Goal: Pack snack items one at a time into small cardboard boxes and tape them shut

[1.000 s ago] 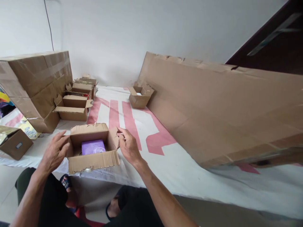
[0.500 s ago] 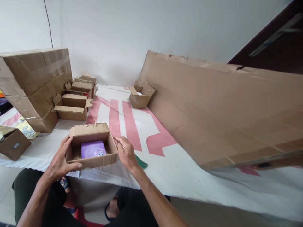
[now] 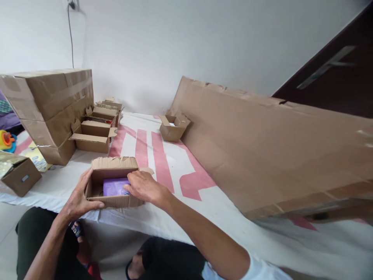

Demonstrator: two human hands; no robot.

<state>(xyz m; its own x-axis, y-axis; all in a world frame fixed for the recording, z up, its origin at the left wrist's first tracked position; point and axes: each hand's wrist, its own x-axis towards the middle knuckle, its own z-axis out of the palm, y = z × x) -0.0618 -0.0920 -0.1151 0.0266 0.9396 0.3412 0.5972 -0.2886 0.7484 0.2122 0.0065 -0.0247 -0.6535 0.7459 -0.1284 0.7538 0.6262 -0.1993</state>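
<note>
A small open cardboard box point(image 3: 120, 201) sits near the front edge of the cloth-covered table, its torn back flap standing up. Inside lies a purple packet point(image 3: 114, 187) in shiny wrapping. My left hand point(image 3: 80, 200) grips the box's left end, thumb along the front wall and fingers on the far side. Over the right part of the box, my right hand point(image 3: 145, 187) has its thumb and fingers about the right end of the packet; the fingertips are partly hidden. A side flap point(image 3: 147, 170) sticks out to the right behind that hand.
Stacked taped cartons point(image 3: 60, 111) stand at the left, with open small boxes point(image 3: 93, 144) beside them. Another small box point(image 3: 171, 132) stands farther back. A large cardboard sheet point(image 3: 262, 155) leans across the right side. A closed-looking box point(image 3: 25, 179) is at the left edge.
My right hand has moved left from the box's right end to the packet inside. My left hand keeps its hold on the box. The camera view has shifted slightly.
</note>
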